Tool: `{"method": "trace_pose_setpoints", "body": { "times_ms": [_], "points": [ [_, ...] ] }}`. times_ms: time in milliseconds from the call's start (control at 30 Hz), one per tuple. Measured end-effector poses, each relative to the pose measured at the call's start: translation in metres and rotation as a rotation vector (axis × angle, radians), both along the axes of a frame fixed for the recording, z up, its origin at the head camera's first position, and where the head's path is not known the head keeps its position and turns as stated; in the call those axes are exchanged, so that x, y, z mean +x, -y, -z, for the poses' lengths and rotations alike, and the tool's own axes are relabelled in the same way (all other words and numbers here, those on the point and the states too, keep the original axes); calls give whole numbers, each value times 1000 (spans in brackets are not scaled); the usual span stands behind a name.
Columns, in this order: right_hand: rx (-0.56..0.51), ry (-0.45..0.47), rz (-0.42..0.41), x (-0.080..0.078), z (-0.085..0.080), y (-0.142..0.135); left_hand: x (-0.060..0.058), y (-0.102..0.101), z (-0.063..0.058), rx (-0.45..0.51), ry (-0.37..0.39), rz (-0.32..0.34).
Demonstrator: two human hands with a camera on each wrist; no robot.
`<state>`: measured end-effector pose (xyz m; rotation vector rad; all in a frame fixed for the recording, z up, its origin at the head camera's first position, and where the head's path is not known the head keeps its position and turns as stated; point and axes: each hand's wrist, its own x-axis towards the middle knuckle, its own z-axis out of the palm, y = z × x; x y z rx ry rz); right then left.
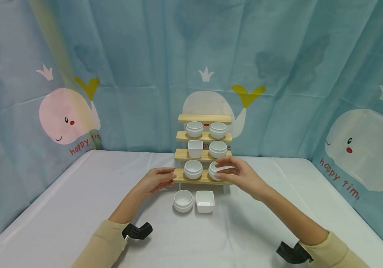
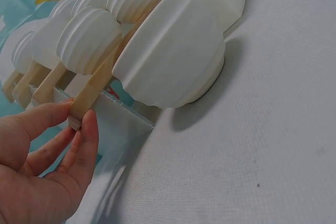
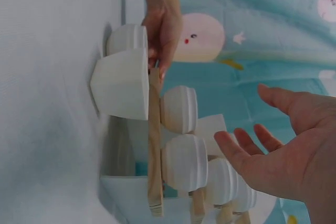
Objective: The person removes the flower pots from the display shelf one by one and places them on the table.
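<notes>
A tiered wooden display stand (image 1: 203, 118) with several shelves stands in the middle of the table. The thumb and fingers of my left hand (image 1: 158, 181) pinch the left end of its lowest shelf (image 2: 96, 85). My right hand (image 1: 243, 176) hovers by the round white bowl (image 3: 185, 162) at the right of that shelf, fingers spread and holding nothing. To its left sits another round bowl (image 1: 192, 169). Higher up are a square bowl (image 1: 195, 149) beside a round bowl (image 1: 217, 149), then two more round bowls (image 1: 194, 129) on the tier above.
On the table in front of the stand are a round white bowl (image 1: 183, 201) and a square white bowl (image 1: 205, 202), side by side. A white cloth (image 1: 77, 208) covers the table. Behind hangs a blue curtain (image 1: 137, 111) with whale prints, close to the stand's back.
</notes>
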<state>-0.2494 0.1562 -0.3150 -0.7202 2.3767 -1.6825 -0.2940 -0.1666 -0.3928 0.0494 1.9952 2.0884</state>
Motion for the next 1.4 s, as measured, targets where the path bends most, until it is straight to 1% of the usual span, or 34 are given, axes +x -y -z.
{"method": "trace_pose_setpoints", "body": {
  "times_ms": [267, 667, 867, 1000, 1400],
  "points": [
    [17, -26, -12, -2, -7, 0, -1, 0, 1, -11, 6, -7],
    [15, 1, 15, -7, -14, 2, -1, 0, 0, -7, 4, -4],
    [11, -19, 2, -10, -18, 4, -1, 1, 0, -7, 7, -2],
    [17, -34, 10, -11, -21, 7, -1, 1, 0, -3, 8, 0],
    [32, -32, 14, -20, -32, 13, -1, 1, 1, -2, 4, 7]
  ]
}}
